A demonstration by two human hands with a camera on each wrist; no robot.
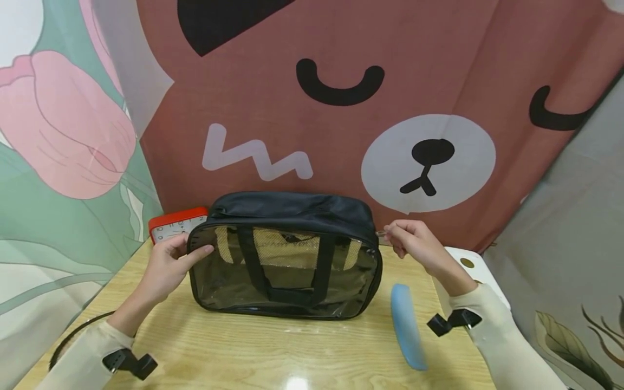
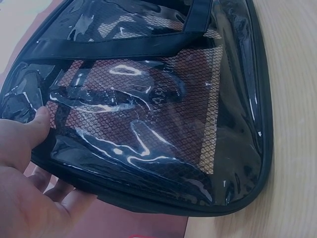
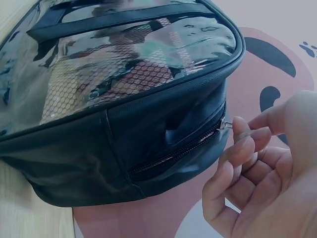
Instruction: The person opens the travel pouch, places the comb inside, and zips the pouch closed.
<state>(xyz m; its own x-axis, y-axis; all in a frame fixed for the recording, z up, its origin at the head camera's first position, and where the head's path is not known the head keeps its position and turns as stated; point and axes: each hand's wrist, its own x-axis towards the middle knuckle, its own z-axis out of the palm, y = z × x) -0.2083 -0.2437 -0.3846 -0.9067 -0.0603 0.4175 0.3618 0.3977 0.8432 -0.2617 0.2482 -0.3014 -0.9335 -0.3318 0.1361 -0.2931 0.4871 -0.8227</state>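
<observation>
A black toiletry bag (image 1: 292, 281) with a clear plastic front and dark straps stands upright on the table. At its upper left corner my left hand (image 1: 168, 265) grips the edge, thumb on the clear front and fingers behind. On the bag's right end my right hand (image 1: 409, 241) pinches a metal zipper pull (image 3: 225, 125) between thumb and forefinger. Below that pull, the zipper (image 3: 173, 156) lies parted along the bag's black side, showing a narrow dark gap. Mesh (image 2: 143, 99) shows through the clear plastic in the left wrist view.
A red-framed clock (image 1: 177, 222) stands behind the bag's left end. A blue curved case (image 1: 408, 327) lies on the wooden table (image 1: 234, 352) to the right. Beyond the right forearm is a white object (image 1: 480, 268). A printed bear curtain (image 1: 341, 141) hangs close behind.
</observation>
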